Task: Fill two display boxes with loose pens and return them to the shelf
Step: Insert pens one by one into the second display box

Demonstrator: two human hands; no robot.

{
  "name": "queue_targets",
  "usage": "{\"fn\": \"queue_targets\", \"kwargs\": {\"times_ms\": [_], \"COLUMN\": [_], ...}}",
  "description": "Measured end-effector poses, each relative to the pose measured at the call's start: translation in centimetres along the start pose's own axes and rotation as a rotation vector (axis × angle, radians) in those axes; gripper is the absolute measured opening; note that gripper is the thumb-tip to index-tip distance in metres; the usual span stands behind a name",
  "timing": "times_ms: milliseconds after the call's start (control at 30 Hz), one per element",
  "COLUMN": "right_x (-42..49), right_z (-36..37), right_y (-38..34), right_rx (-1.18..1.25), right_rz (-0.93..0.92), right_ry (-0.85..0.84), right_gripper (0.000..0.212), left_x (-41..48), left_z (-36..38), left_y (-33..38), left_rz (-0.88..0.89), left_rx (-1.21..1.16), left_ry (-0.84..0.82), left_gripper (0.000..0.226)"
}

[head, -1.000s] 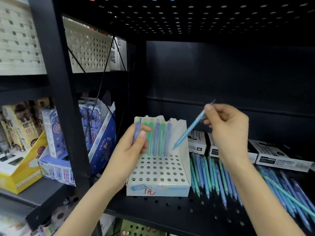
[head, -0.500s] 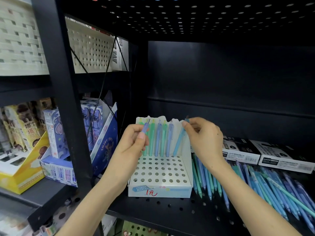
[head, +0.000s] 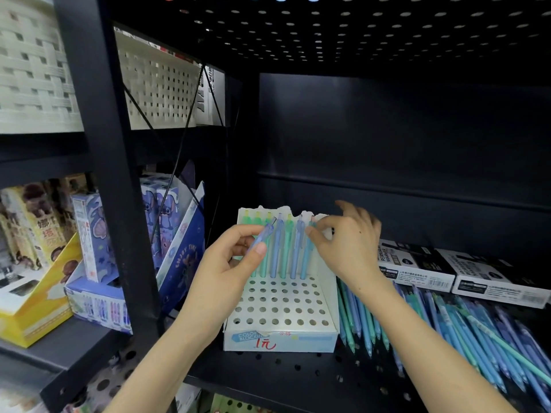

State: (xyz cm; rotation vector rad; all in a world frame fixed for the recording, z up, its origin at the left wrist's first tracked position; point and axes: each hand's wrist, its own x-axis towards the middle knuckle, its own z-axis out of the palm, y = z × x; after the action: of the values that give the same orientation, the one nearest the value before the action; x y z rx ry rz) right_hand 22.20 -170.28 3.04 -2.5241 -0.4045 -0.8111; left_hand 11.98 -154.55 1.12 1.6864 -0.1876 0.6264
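My left hand [head: 229,263] pinches a lilac pen [head: 264,235], held ready by the box [head: 280,308] on the shelf [head: 283,371]. My right hand [head: 346,248], blurred, seems to pinch a teal pen [head: 307,257] by its top, seating it in the back row.

White display box [head: 298,338] holds upright pens [head: 293,251] (back row); loose pens [head: 465,332] lie beside it.

White woven baskets [head: 35,70], yellow carton [head: 29,317], blue cartoon boxes [head: 92,231], black marker boxes [head: 414,263]
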Motion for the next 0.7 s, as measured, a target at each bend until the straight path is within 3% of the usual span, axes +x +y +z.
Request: {"fn": "queue_targets", "kwargs": {"times_ms": [100, 267, 467, 533, 600, 700], "right_x": [-1.7, -4.9, -5.6, -5.1, -4.1, -2.9], "right_z": [-1.0, -2.6, -3.0, -4.5, -5.7, -5.8], "right_y": [-0.9, -2.9, -3.2, -2.3, -0.7, 1.0], "right_rx": [0.136, 0.568, 0.677, 0.787, 0.848, 0.676], "right_rz": [-0.046, -0.086, -0.051, 0.012, 0.098, 0.130], "right_ry": [0.154, -0.042, 0.030, 0.108, 0.235, 0.331], "right_gripper": [0.025, 0.021, 0.011, 0.010, 0.011, 0.007], "left_x": [-0.1, -0.5, -1.2, -1.3, -1.2, -1.2], "left_z": [0.3, 1.5, 2.9, 2.7, 2.0, 1.3], "left_y": [-0.1, -0.1, 0.4, -0.2, -1.5, -3.7], "left_rz": [0.019, 0.087, 0.149, 0.169, 0.212, 0.184], "left_rx": [0.032, 0.061, 0.156, 0.287, 0.569, 0.776], "left_ry": [0.002, 0.016, 0.002, 0.057, 0.188, 0.289], "left_gripper": [0.019, 0.022, 0.021, 0.022, 0.037, 0.051]}}
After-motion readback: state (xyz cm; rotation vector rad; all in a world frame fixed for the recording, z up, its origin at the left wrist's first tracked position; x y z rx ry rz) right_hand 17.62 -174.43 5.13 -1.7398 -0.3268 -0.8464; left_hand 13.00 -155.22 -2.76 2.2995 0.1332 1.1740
